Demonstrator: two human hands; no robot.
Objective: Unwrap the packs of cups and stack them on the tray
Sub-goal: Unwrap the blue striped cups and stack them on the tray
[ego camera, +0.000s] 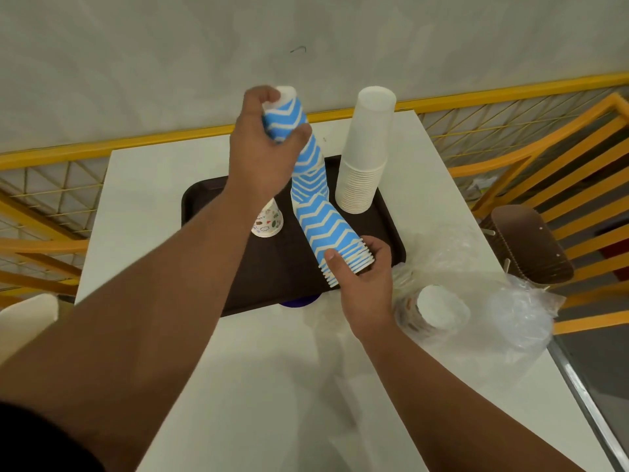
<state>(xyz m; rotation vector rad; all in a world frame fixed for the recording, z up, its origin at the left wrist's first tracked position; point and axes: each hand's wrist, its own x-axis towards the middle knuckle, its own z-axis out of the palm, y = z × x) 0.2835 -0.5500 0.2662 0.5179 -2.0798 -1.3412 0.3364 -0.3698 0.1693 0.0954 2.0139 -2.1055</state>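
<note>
A long stack of blue-and-white zigzag cups (315, 199) bends over the dark brown tray (272, 284). My left hand (262, 151) grips its top end, high above the tray. My right hand (364, 281) grips the rim end at the tray's near right corner. A tall stack of plain white cups (366, 155) stands upside down at the tray's far right. A small stack of cups with coloured pictures (269, 219) stands on the tray, partly hidden by my left forearm. A pack of cups still in clear plastic (432, 308) lies on the table to the right.
The tray lies on a white table (272, 386). Crumpled clear plastic wrap (517, 315) lies at the table's right edge. A brown chair back (531, 247) and yellow railings (544, 172) stand beyond it. A white chair edge (23, 321) shows at the left.
</note>
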